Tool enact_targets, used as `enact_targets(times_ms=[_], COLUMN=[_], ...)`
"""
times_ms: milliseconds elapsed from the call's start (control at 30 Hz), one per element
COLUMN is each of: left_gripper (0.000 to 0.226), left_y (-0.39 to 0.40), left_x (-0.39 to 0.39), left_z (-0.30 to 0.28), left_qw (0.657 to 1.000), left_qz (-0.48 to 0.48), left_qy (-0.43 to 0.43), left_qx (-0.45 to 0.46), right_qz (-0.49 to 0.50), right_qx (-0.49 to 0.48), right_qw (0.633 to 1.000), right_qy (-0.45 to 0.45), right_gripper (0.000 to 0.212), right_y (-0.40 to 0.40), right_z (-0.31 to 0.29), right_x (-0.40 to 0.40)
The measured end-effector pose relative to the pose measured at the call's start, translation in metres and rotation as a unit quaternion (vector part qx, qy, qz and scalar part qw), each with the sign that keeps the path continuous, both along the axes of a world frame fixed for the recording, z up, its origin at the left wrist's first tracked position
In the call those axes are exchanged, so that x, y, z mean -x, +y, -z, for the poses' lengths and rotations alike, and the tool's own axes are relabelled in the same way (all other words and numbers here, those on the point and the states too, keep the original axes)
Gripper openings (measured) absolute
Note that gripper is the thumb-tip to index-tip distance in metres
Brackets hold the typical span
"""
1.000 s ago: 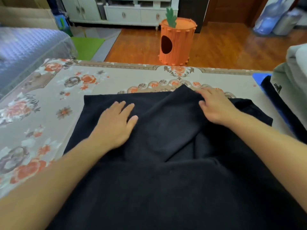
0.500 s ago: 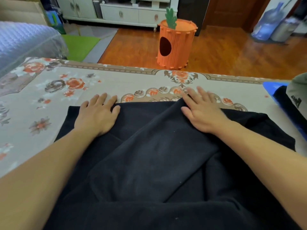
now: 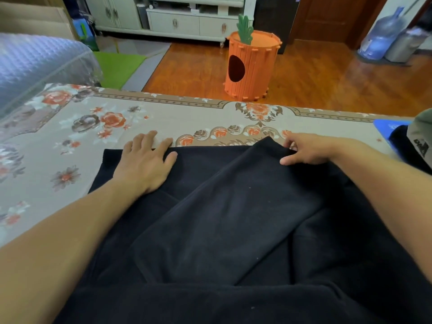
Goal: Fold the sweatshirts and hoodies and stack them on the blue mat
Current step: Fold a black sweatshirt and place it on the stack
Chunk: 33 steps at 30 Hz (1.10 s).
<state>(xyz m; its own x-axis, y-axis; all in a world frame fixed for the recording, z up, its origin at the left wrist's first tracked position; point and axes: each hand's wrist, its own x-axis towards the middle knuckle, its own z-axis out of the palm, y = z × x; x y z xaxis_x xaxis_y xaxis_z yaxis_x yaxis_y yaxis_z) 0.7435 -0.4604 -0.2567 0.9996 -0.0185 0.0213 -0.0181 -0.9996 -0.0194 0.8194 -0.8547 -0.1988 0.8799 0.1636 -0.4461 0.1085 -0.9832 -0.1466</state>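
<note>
Flat and spread, left hand (image 3: 145,163) presses the black sweatshirt (image 3: 233,230) on a floral cloth (image 3: 93,122). Right hand (image 3: 311,149) pinches its folded sleeve edge. Far right, blue mat (image 3: 385,126) holds folded clothes (image 3: 418,141).

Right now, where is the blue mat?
In the head view the blue mat lies at the far right edge of the floral tablecloth, just beyond the right hand, with folded garments stacked on it.

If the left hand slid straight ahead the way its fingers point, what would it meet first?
Probably only bare floral cloth: the left hand has fingertips already past the black sweatshirt edge, pointing toward the far border. Nothing stands there.
</note>
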Motion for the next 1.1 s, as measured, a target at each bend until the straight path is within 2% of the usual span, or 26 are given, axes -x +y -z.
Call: enact_targets(times_ms=[133, 200, 267, 367, 467, 533, 633, 733, 800, 1000, 1033, 1100], left_gripper=[0.056, 0.049, 0.043, 0.034, 0.020, 0.013, 0.022, 0.041, 0.049, 0.044, 0.043, 0.042], left_y=[-0.002, 0.000, 0.004, 0.014, 0.023, 0.028, 0.034, 0.041, 0.046, 0.053, 0.053, 0.050], left_x=[-0.002, -0.006, -0.006, 0.014, 0.064, 0.104, 0.159, 0.194, 0.206, 0.209, 0.212, 0.221], left_z=[-0.021, -0.038, -0.059, -0.096, -0.125, -0.133, -0.113, -0.064, -0.044, -0.071, -0.071, -0.067], left_qw=[0.993, 0.990, 0.986, 0.986, 0.981, 0.974, 0.969, 0.968, 0.974, 0.973, 0.973, 0.975], left_qz=[0.089, 0.094, 0.099, 0.141, 0.191, 0.223, 0.240, 0.250, 0.219, 0.212, 0.214, 0.206], left_qy=[0.032, 0.092, 0.132, 0.080, 0.003, -0.019, -0.022, -0.004, 0.012, -0.050, -0.035, 0.060], left_qx=[-0.071, -0.059, -0.028, 0.025, 0.030, 0.048, 0.049, 0.018, 0.052, 0.078, 0.074, 0.063], right_qz=[-0.020, -0.035, -0.056, -0.073, -0.106, -0.132, -0.159, -0.210, -0.211, -0.164, -0.155, -0.152], right_qx=[0.031, 0.034, 0.023, -0.032, -0.056, -0.059, -0.054, -0.004, 0.001, 0.036, 0.048, 0.067], right_qw=[0.999, 0.999, 0.996, 0.986, 0.967, 0.960, 0.961, 0.951, 0.949, 0.953, 0.956, 0.963], right_qy=[0.012, -0.006, -0.062, -0.148, -0.224, -0.241, -0.218, -0.226, -0.233, -0.251, -0.245, -0.210], right_gripper=[0.054, 0.052, 0.047, 0.016, 0.029, 0.026, 0.025, 0.051, 0.058, 0.051, 0.052, 0.056], right_y=[0.013, 0.014, 0.013, -0.003, -0.018, -0.025, -0.032, -0.040, -0.045, -0.047, -0.046, -0.042], right_z=[-0.007, -0.015, -0.032, -0.069, -0.092, -0.095, -0.071, -0.017, 0.008, -0.002, -0.002, -0.001], right_x=[0.002, 0.014, 0.033, 0.072, 0.131, 0.176, 0.231, 0.257, 0.262, 0.258, 0.259, 0.259])
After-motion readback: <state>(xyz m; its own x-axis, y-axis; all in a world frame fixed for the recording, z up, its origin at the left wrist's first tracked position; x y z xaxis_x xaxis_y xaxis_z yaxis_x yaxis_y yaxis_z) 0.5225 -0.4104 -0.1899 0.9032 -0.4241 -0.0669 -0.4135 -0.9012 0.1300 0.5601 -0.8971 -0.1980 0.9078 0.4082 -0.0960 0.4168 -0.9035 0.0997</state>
